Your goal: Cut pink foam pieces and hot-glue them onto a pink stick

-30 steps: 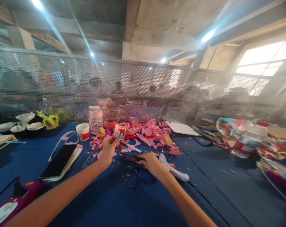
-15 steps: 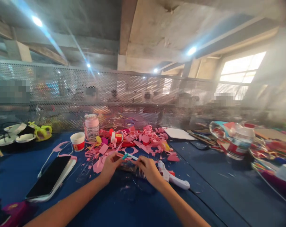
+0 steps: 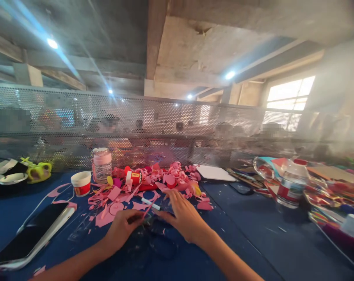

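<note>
My left hand (image 3: 124,227) is closed in a pinch on a thin pink strip (image 3: 149,208) that slants up and to the right from its fingertips. A white stick (image 3: 150,203) lies between my hands, just beyond the strip. My right hand (image 3: 182,217) is held palm down with its fingers apart over the near edge of the pink scraps (image 3: 165,175). Its thumb is close to the right end of the white stick; whether they touch I cannot tell. Clear film or plastic shows faintly on the dark blue table (image 3: 241,249) below my hands.
A paper cup (image 3: 81,183), a jar with a pink lid (image 3: 102,166) and a phone (image 3: 33,234) with a white cable stand left. A small red-labelled tub (image 3: 133,177) lies among the scraps. Right are a white board (image 3: 214,173) and a water bottle (image 3: 292,183). Perforated screen (image 3: 165,117) behind.
My right hand has opened and let go of the stick, now lying between the hands. My left hand holds the pink strip lower. The white glue gun no longer shows. The view has shifted slightly.
</note>
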Available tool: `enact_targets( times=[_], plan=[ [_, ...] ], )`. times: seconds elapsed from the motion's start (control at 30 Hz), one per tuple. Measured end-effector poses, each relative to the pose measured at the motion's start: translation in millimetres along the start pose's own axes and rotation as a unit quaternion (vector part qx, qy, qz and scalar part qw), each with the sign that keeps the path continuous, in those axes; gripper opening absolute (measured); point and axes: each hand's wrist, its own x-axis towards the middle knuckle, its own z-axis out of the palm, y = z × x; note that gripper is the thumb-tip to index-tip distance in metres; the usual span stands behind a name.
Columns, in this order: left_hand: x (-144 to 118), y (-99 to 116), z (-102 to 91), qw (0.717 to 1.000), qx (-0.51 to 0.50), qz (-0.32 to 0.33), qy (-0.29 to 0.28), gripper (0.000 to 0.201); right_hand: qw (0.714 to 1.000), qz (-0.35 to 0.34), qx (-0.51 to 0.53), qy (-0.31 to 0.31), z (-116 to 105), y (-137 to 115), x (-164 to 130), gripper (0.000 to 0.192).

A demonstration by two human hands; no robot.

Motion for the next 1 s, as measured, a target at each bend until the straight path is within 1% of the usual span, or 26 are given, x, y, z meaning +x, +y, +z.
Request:
enact_targets(
  times=[0.03, 0.1, 0.13, 0.17, 0.2, 0.27, 0.3, 0.33, 0.4, 0.43, 0.47, 0.5, 0.57, 0.63, 0.67, 0.73, 0.8, 0.83, 0.87, 0.93, 1.0],
  plan=[
    [2.9, 1.3, 4.8, 0.998, -0.048, -0.025, 0.021, 0.019, 1.0, -0.001, -0.008, -0.013, -8.7, 9.8, -7.2, 0.053],
    [12.7, 2.1, 14.6, 0.99, -0.117, -0.047, 0.066, 0.019, 0.997, 0.028, -0.033, -0.069, -19.5, 33.2, -23.0, 0.055],
    [18.9, 1.3, 18.9, 0.986, -0.136, -0.05, 0.078, 0.019, 0.992, 0.034, -0.047, -0.108, -20.2, 45.5, -30.6, 0.057],
    [25.1, -0.2, 22.6, 0.984, -0.15, -0.052, 0.082, 0.019, 0.989, 0.036, -0.067, -0.129, -17.5, 57.4, -37.5, 0.057],
    [30.9, -2.3, 25.6, 0.982, -0.163, -0.056, 0.079, 0.019, 0.988, 0.027, -0.09, -0.124, -11.7, 68.2, -43.4, 0.052],
    [39.5, -7.1, 29.0, 0.976, -0.194, -0.067, 0.068, 0.02, 0.986, 0.014, -0.141, -0.084, 5.9, 84.9, -52.1, 0.038],
    [42.0, -9.2, 29.6, 0.973, -0.211, -0.071, 0.064, 0.021, 0.983, 0.022, -0.173, -0.063, 15.5, 90.2, -55.0, 0.03],
    [43.2, -10.7, 29.7, 0.969, -0.227, -0.073, 0.062, 0.021, 0.979, 0.028, -0.193, -0.051, 24.2, 93.0, -56.9, 0.027],
    [43.4, -12.0, 29.0, 0.964, -0.25, -0.069, 0.064, 0.021, 0.979, 0.056, -0.188, -0.062, 35.9, 91.7, -57.7, 0.033],
    [42.9, -12.0, 28.4, 0.962, -0.258, -0.069, 0.058, 0.021, 0.98, 0.076, -0.17, -0.07, 38.3, 87.9, -56.3, 0.036],
    [42.4, -12.0, 27.9, 0.96, -0.266, -0.073, 0.054, 0.022, 0.981, 0.093, -0.148, -0.08, 38.5, 82.4, -53.3, 0.036],
    [42.1, -12.2, 27.5, 0.957, -0.273, -0.079, 0.053, 0.023, 0.981, 0.115, -0.138, -0.074, 37.2, 75.7, -48.4, 0.032],
    [42.0, -13.9, 26.8, 0.955, -0.28, -0.085, 0.056, 0.023, 0.98, 0.135, -0.137, -0.043, 32.9, 60.4, -33.1, 0.025],
    [42.2, -16.5, 26.0, 0.955, -0.276, -0.091, 0.062, 0.023, 0.978, 0.128, -0.164, 0.011, 31.1, 46.1, -12.0, 0.02],
    [42.3, -17.6, 25.4, 0.953, -0.277, -0.099, 0.068, 0.024, 0.979, 0.117, -0.163, 0.046, 32.3, 40.8, -0.9, 0.021],
    [42.2, -18.3, 23.8, 0.949, -0.28, -0.121, 0.08, 0.026, 0.981, 0.085, -0.123, 0.126, 39.6, 35.6, 18.0, 0.014],
    [41.9, -17.2, 21.8, 0.938, -0.304, -0.147, 0.076, 0.029, 0.981, 0.036, -0.049, 0.185, 50.9, 37.8, 27.1, 0.012],
    [41.7, -16.4, 20.8, 0.937, -0.309, -0.145, 0.079, 0.03, 0.977, 0.019, -0.014, 0.212, 56.9, 40.8, 27.3, 0.013],
    [41.4, -15.8, 20.1, 0.936, -0.31, -0.146, 0.075, 0.03, 0.975, 0.001, 0.017, 0.223, 62.4, 44.3, 25.1, 0.014],
    [40.8, -15.3, 19.3, 0.939, -0.305, -0.147, 0.055, 0.028, 0.972, -0.032, 0.055, 0.227, 70.4, 50.7, 16.2, 0.016],
    [39.7, -15.3, 19.1, 0.939, -0.306, -0.149, 0.043, 0.028, 0.969, -0.04, 0.102, 0.221, 74.1, 53.8, 7.1, 0.013]
  ],
)
